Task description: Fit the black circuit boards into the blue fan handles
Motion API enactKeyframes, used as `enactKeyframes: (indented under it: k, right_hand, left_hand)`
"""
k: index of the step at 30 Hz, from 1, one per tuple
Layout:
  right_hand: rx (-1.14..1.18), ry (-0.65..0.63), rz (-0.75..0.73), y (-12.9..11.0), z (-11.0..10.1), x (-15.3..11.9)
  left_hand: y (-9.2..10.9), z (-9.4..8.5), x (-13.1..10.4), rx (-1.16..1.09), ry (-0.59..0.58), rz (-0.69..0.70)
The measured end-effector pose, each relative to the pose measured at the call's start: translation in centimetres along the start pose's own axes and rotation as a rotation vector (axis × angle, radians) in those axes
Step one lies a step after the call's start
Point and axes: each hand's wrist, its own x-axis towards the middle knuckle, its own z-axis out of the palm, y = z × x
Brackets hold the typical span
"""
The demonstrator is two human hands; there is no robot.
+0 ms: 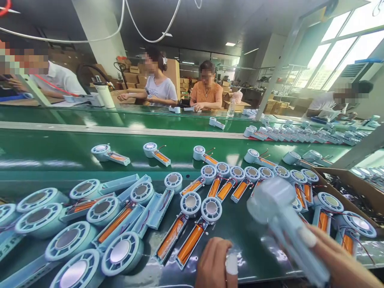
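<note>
My right hand [336, 254] grips a light-blue handheld fan [288, 216] by its handle, its round head pointing up and to the left. Motion smears this fan. A white cover sits on a fingertip of that hand. My left hand [213, 262] is low over the near edge of the green work surface, fingers curled, with a white wrap on one finger; whatever they may hold is hidden. Just beyond it lie two open fan bodies [192, 244] with orange batteries in their handles. More half-open fans [118, 212] are piled at the left.
Several fans [156, 154] lie spaced along the green conveyor belt [72, 158] ahead. A cardboard box [345, 180] of dark small parts stands at the right. Across the belt, people sit at work, one in an orange top [207, 94]. A slanted metal post [360, 148] rises at the right.
</note>
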Motion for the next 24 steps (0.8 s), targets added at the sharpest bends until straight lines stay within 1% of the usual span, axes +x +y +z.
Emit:
enactKeyframes:
  k: [1, 2, 3, 4, 6, 8, 9, 11, 14, 16, 18, 20, 22, 24]
  right_hand:
    - [0.016, 0.017, 0.008, -1.9, -0.5, 1.6]
    - [-0.042, 0.049, -0.048, -4.0, -0.8, 3.6]
    - [-0.209, 0.038, -0.126, -6.0, -0.7, 6.0]
    - [-0.396, 0.073, -0.2, -7.9, -0.4, 8.7]
    - [-0.503, 0.105, -0.237, -11.1, 0.8, 14.2]
    - [-0.591, 0.112, -0.24, -13.1, 2.6, 19.1]
    - [-0.635, 0.112, -0.233, -13.6, 3.7, 21.0]
    - [-0.721, 0.101, -0.217, -13.7, 6.0, 23.7]
    - [-0.842, 0.05, -0.195, -12.6, 8.9, 25.8]
    - [-0.913, 0.008, -0.191, -12.0, 9.9, 26.5]
    - [-0.97, -0.032, -0.202, -11.9, 9.9, 27.0]
    - [-1.011, -0.064, -0.235, -12.5, 9.3, 27.3]
    - [-1.031, -0.093, -0.301, -13.3, 8.8, 27.2]
    - [-1.036, -0.161, -0.385, -14.2, 9.0, 26.8]
  left_hand:
    - [0.1, 0.4, -0.1, 0.084, -0.003, 0.018]
    - [0.3, 0.8, -0.1, 0.183, -0.01, 0.041]
    - [0.4, 1.2, -0.2, 0.278, -0.024, 0.061]
    - [0.6, 1.4, -0.2, 0.346, -0.042, 0.07]
    - [0.7, 1.7, -0.3, 0.401, -0.068, 0.062]
    - [0.6, 1.8, -0.4, 0.391, -0.068, 0.045]
    - [0.4, 1.9, -0.4, 0.385, -0.059, 0.043]
    - [0.1, 2.2, -0.5, 0.386, -0.023, 0.047]
    - [-0.6, 3.3, -0.7, 0.396, 0.08, 0.053]
    - [-1.0, 4.2, -0.9, 0.404, 0.156, 0.052]
    - [-1.3, 5.0, -1.1, 0.417, 0.194, 0.045]
    - [-1.5, 5.7, -1.1, 0.433, 0.253, 0.036]
    - [-1.5, 6.1, -1.1, 0.442, 0.33, 0.016]
    - [-1.5, 6.1, -1.0, 0.439, 0.342, -0.005]
